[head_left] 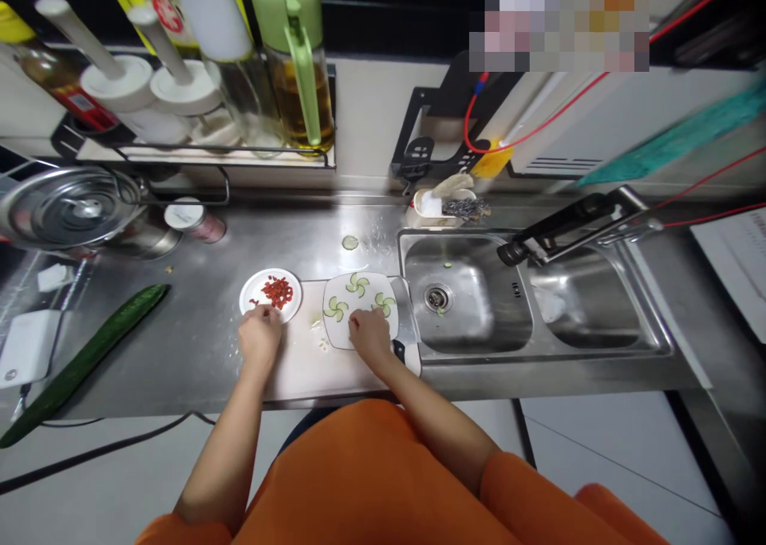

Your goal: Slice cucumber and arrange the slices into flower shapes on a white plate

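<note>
My left hand (pixel 258 339) is at the near rim of a round white plate (pixel 246 299), fingers pinched together; what they hold, if anything, is too small to make out. Small dried red pieces (pixel 278 293), resembling goji berries, lie on that plate. Over a squarish white plate (pixel 344 283) my right hand (pixel 369 339) is closed, its fingertips low near the surface and their contents hidden. Thin cucumber slices (pixel 357 284) form pinwheel shapes on this plate. A white cutting board (pixel 299 369) lies beneath, with a knife (pixel 408 310) along its right side.
A double steel sink (pixel 472 290) with a black faucet (pixel 538 238) lies to the right. At left are a whole cucumber (pixel 89 361), a lidded pot (pixel 84 210) and a small jar (pixel 196 221). A rack (pixel 239 155) of bottles stands behind. One cucumber slice (pixel 350 242) rests on the counter.
</note>
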